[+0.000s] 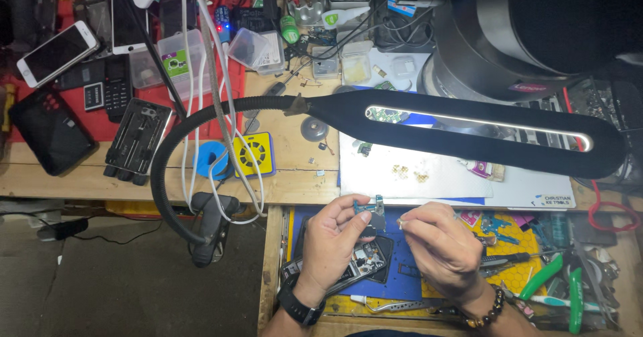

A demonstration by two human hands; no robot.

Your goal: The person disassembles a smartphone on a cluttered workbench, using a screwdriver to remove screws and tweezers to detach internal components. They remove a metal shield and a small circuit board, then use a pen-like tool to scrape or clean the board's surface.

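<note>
- At far left we see a white smartphone [57,52] on the red mat [100,126].
- A clear plastic box [175,59] carries a green label.
- A yellow square fan [254,155] sits on the bench.
- Our left hand [333,235] pinches a small circuit board [370,207] above the open phone [348,264].
- Our right hand [442,243], fingers together, grips something too small to tell.

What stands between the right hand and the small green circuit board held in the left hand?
Nothing visible. The left hand pinches the small green circuit board at its fingertips, and the right hand is beside it, its fingertips apart from the board across a bare gap.
</note>
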